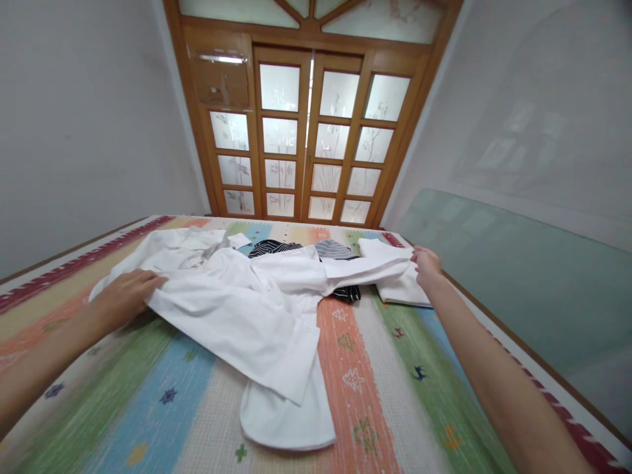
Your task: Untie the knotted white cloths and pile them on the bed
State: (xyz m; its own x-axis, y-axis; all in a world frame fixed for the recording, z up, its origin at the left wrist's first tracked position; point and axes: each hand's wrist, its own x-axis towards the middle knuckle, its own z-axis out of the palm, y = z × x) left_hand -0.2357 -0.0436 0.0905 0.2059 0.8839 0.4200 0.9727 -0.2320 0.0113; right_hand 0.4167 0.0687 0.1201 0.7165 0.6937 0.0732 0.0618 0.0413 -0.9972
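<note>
A white long-sleeved shirt (237,316) lies partly spread across the striped tablecloth (187,395). My left hand (129,291) is closed on the edge of the shirt at the left. Out to the right, my right hand (425,264) pinches the end of a sleeve (370,266), which is pulled out taut and a little raised. One rounded white part of the shirt hangs toward me over the cloth. My fingertips are partly hidden by the fabric.
Behind the shirt lie a black striped cloth (271,248) and a grey striped cloth (333,249). A folded white cloth (405,289) sits under the sleeve's end. More white fabric (168,247) is at the left. A pale green board (523,263) borders the right side; a wooden glazed door (306,131) stands beyond.
</note>
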